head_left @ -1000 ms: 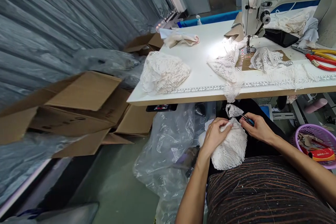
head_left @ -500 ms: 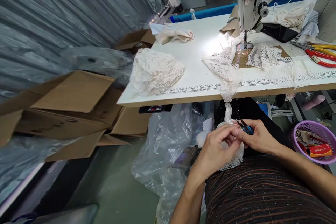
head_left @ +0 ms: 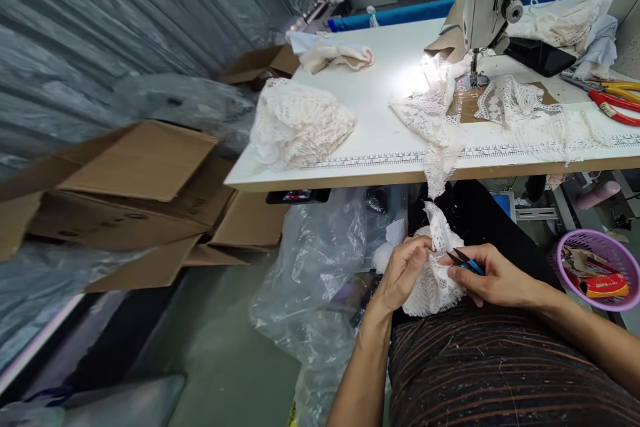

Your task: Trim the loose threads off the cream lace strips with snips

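Observation:
White lace [head_left: 434,290] lies gathered on my lap, and a strip of it reaches up toward the table edge. My left hand [head_left: 406,271] is at the left side of this lace, its fingers closed on it. In my right hand [head_left: 487,275] are small blue-handled snips [head_left: 470,263], their dark blades pointing left over the lace. More lace [head_left: 427,113] hangs over the table's front edge from beside the sewing machine's needle [head_left: 474,70]. Another lace piece [head_left: 510,103] lies right of it.
On the white table [head_left: 373,93] are a lace pile [head_left: 303,123], folded cloth [head_left: 333,55] and red-handled pliers [head_left: 617,109]. A purple basket [head_left: 600,240] stands right; cardboard boxes [head_left: 140,160] and clear plastic [head_left: 320,247] are left.
My hands have moved apart, the left one to the left, showing more of the lace between them. The view has shifted slightly.

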Demonstrator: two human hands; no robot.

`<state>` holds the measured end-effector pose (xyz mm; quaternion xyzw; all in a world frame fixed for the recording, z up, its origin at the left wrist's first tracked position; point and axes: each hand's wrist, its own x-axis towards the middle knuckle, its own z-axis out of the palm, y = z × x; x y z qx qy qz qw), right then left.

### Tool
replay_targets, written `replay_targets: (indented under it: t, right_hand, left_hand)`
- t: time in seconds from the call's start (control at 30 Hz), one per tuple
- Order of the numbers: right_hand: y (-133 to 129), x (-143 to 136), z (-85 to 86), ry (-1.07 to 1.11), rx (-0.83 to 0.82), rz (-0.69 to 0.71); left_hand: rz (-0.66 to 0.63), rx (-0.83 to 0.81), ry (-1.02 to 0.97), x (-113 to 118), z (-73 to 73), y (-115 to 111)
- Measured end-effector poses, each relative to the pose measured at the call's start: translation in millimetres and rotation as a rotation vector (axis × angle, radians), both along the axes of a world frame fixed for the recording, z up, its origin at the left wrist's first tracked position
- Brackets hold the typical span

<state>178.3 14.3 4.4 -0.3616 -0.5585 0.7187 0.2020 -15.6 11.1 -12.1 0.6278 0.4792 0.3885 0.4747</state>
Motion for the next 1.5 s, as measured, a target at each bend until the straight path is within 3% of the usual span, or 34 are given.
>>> replay_targets:
  t: [0.13,0.33,0.47,0.63,1.03,1.3,1.5]
  right_hand:
    - [-0.8,-0.2,1.6,0.030,0.084,0.009]
    - [-2.2,-2.4,2.9,0.007,0.298,-0.042]
    - [0.3,-1.4,-0.7,-0.049,0.299,-0.018]
    - [8.2,-2.7,-6.6,-0.108,0.353,0.013]
    - [15.1,-13.4,-10.9,-0.298,0.510,0.080]
    - [15.3,-16.1,-12.1,-0.348,0.577,0.005]
    - [11.7,-14.6,-12.5,-0.362,0.606,0.042]
  left_hand:
    - [-0.078,0.026,-0.113,-0.4,-1.7,-5.4]
    - [0.094,0.041,-0.125,-2.6,1.6,-18.3]
    - [0.171,-0.148,-0.031,-1.1,7.8,-25.5]
    - [0.192,-0.328,-0.098,1.9,12.1,-26.6]
    - [0.198,-0.262,-0.024,-3.1,15.0,-29.6]
    - [0.194,-0.237,-0.006,-1.7,16.1,-27.3]
    - [0.188,-0.241,-0.014,-0.3,18.1,-25.2]
